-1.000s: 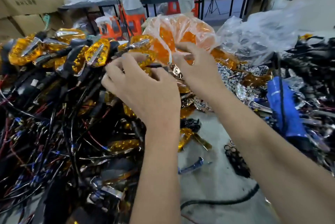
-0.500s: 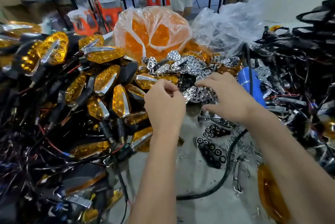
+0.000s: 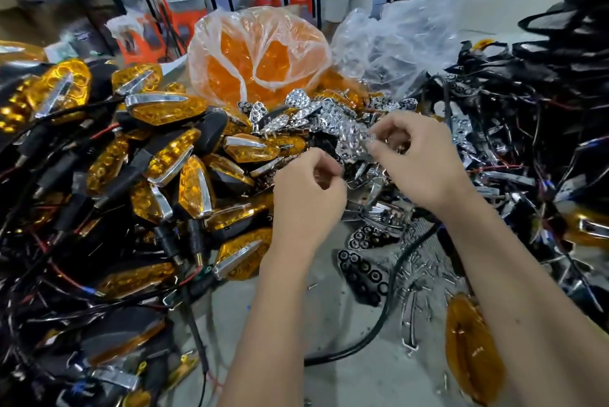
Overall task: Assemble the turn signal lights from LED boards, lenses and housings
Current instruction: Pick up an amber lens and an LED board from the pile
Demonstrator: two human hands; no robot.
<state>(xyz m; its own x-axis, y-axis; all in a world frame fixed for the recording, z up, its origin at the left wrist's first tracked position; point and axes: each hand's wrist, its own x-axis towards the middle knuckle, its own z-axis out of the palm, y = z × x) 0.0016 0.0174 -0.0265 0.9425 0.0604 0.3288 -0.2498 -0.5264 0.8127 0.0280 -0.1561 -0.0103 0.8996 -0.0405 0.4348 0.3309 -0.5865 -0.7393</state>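
My right hand [image 3: 417,163] pinches a chrome reflector piece [image 3: 354,143] with round cups, lifted just above a heap of like chrome reflectors [image 3: 303,113]. My left hand [image 3: 308,199] is curled beside it, fingertips near the piece's lower edge; whether it holds anything is hidden. Assembled amber turn signals [image 3: 194,189] with black housings and wires pile up at the left. A clear bag of orange lenses [image 3: 257,54] stands behind the heap.
Black wired housings [image 3: 543,116] are heaped at the right. Black LED boards [image 3: 361,275], loose screws [image 3: 418,271] and a black cable [image 3: 379,324] lie on the grey table. A loose amber lens [image 3: 471,350] lies at the lower right. People stand by tables behind.
The view dropped from the orange bag toward the chrome heap. My right hand rose from the heap with a chrome reflector pinched; my left hand moved right, closer to it.
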